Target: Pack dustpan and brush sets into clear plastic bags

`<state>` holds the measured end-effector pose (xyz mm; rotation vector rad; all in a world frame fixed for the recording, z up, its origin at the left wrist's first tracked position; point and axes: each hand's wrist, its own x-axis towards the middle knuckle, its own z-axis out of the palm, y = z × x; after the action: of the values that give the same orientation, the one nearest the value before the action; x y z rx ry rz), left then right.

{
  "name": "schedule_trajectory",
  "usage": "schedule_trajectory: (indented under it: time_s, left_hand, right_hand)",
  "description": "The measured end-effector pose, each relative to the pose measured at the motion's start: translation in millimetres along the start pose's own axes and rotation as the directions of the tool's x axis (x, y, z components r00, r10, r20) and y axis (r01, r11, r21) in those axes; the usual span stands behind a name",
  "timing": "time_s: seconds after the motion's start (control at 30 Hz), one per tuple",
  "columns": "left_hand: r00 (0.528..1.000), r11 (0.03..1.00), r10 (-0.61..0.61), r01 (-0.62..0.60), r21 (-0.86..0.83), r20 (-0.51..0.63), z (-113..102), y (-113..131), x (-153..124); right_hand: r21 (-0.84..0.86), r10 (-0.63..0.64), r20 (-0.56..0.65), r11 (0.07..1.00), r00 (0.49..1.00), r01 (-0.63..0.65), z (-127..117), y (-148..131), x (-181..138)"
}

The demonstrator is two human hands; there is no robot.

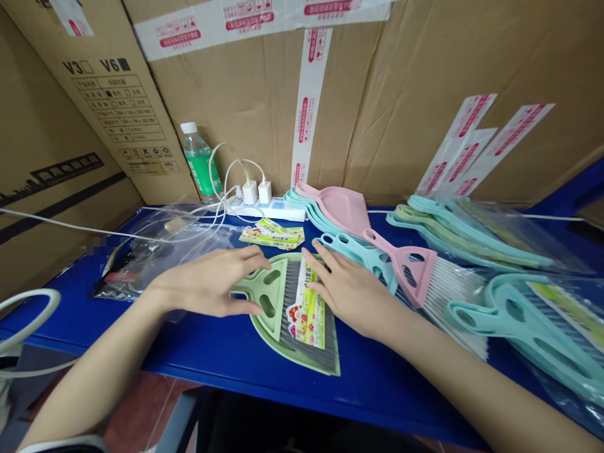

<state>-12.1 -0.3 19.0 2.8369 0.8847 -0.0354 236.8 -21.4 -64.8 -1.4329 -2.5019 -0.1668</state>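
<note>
A green mini brush with grey bristles lies in a green dustpan near the front edge of the blue table. A colourful paper label lies across the bristles. My left hand rests on the brush's green handle, fingers curved over it. My right hand lies flat beside the label, fingertips touching its upper edge, fingers stretched out.
Pink and teal dustpans and brushes lie stacked to the right, bagged sets beyond them. Spare labels, a power strip with chargers, a water bottle and empty plastic bags sit behind. Cardboard boxes wall the back.
</note>
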Motion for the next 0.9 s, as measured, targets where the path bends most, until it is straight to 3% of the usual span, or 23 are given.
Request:
schedule_trajectory:
  time_s: [0.17,0.33,0.5,0.63,0.73,0.9]
  left_hand:
    - [0.993,0.99,-0.08,0.09,-0.113,0.087,0,-6,0]
    - [0.972,0.975,-0.205,0.213,-0.062,0.112,4,-11,2]
    - [0.971,0.986,-0.155,0.164,-0.037,0.182,5,-12,5]
    - [0.974,0.989,-0.143,0.145,0.0,0.175,3,-13,8]
    - [0.987,0.996,-0.081,0.086,-0.029,0.14,3,-19,8]
    - [0.993,0.996,-0.032,0.042,-0.083,0.118,4,-29,6]
  right_hand:
    - [-0.065,0.008,-0.001,0.998,1.0,-0.008,-2,9,1]
    - [-0.108,0.032,0.006,0.994,0.999,-0.031,-2,13,3]
    - [-0.092,0.051,0.02,0.995,0.998,-0.049,-3,13,3]
    - [-0.078,0.057,0.038,0.996,0.998,-0.054,-9,12,3]
    - [0.008,0.081,0.053,0.997,0.995,-0.082,-18,9,4]
    - [0.329,0.14,0.018,0.934,0.99,-0.138,-28,6,7]
